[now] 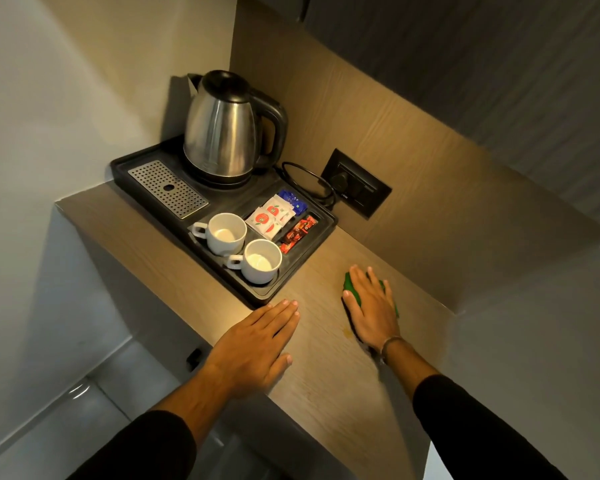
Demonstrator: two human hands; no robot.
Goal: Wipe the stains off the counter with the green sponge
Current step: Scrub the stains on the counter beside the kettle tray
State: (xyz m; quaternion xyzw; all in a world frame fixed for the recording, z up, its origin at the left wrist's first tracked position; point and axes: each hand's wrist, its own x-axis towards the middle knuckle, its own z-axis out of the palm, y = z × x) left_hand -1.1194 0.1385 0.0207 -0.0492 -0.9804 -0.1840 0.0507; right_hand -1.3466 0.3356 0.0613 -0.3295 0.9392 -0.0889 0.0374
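The green sponge (350, 288) lies on the wooden counter (326, 375), mostly covered by my right hand (371, 306), which presses flat on top of it with fingers spread over it. Only green edges show around the fingers. A small yellowish stain (347, 332) marks the counter just left of my right wrist. My left hand (257, 344) rests flat on the counter near its front edge, fingers together and holding nothing.
A black tray (321, 233) at the back left carries a steel kettle (222, 133), two white cups (260, 261), sachets (274, 216) and a metal drip grid (168, 188). A wall socket (355, 183) with a plugged cord sits on the back panel. The counter drops off at left.
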